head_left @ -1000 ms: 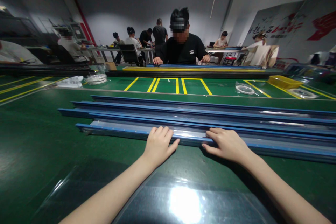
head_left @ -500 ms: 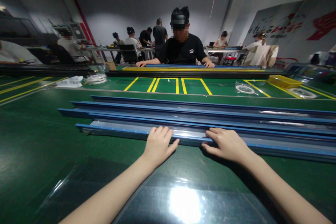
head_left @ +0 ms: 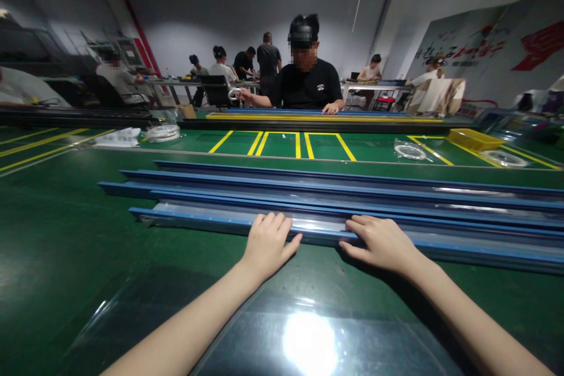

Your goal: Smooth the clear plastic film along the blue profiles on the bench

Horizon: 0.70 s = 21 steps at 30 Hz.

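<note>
A long blue channel profile (head_left: 194,220) lies across the green table in front of me, its trough facing up. My left hand (head_left: 268,244) grips its near wall, fingers hooked over the top and thumb stretched along the outer side. To the right, my right hand (head_left: 381,239) holds the same wall, fingers bent into the trough and thumb outside. A short stretch of the profile shows between my hands. Behind it lie more blue profiles (head_left: 211,195), roughly parallel. Both sets of fingertips are partly hidden inside the trough.
A clear plastic sheet (head_left: 238,335) lies on the near table. Across from me, a co-worker (head_left: 311,85) holds a white ring-shaped coil (head_left: 235,94) beside yellow and black profiles (head_left: 326,118). Bagged coils (head_left: 162,132) and a yellow tray (head_left: 473,140) stand on the far table.
Opposite me, the co-worker has lifted a white coil in one hand and shifted the other hand along the profiles. My hands stay on the blue channel profile.
</note>
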Motion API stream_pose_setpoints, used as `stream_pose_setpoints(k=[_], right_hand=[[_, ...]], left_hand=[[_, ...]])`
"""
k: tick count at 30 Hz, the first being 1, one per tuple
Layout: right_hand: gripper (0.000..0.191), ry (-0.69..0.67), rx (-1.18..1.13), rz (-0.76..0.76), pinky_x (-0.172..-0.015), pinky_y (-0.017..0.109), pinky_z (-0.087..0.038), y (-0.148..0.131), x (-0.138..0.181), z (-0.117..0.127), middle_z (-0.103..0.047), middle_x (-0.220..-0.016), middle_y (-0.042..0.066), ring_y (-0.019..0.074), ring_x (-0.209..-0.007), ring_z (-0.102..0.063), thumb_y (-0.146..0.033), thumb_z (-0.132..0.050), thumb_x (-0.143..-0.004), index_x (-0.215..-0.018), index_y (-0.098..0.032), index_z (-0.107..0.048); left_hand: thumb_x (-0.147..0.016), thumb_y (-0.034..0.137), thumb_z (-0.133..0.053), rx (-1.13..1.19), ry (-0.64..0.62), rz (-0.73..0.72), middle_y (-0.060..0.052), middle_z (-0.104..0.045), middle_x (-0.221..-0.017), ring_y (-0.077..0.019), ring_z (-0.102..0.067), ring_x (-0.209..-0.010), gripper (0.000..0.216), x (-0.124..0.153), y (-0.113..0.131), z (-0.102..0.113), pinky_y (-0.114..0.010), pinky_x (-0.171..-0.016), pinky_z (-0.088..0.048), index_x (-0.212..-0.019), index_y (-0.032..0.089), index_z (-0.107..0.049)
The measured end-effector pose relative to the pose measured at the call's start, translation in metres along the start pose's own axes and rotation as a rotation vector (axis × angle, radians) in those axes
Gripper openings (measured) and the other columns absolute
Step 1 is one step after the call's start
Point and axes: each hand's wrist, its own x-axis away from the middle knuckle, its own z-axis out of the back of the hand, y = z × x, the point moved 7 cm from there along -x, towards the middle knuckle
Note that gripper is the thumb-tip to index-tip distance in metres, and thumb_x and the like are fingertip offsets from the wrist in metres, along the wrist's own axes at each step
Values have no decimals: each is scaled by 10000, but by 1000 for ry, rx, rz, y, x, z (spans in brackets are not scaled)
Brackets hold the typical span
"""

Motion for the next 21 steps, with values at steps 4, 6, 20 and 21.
stream_pose_setpoints(k=[4,6,20,21], right_hand=[[327,-9,-30,0,-568,249,-322,1,0,0,-603,-764,53,172,-718,-558,-454,-359,-797,-782,-195,-558],[332,-22,-33,5,-587,252,-337,1,0,-1,-604,-781,57,177,-735,-562,-453,-350,-803,-792,-195,-559],[351,-64,-69,13,-670,286,-393,0,0,-1,-609,-875,94,209,-796,-574,-436,-338,-818,-885,-175,-563],[354,-64,-75,15,-673,288,-394,0,0,-2,-610,-876,96,211,-803,-573,-435,-338,-818,-891,-172,-565]], left_hand=[[-820,369,-403,12,-1,5,-45,-562,-736,-184,-480,-718,246,0,0,-1,-325,-632,-302,-740,176,-534],[-817,368,-404,7,-2,9,-42,-562,-734,-185,-481,-719,244,-1,0,-1,-327,-630,-302,-735,176,-531],[-798,369,-433,25,1,32,-35,-574,-742,-192,-506,-740,227,-1,0,-2,-337,-649,-337,-736,176,-535],[-801,371,-428,25,-15,34,-36,-578,-753,-194,-509,-748,229,-1,-1,-2,-339,-656,-343,-746,176,-536]])
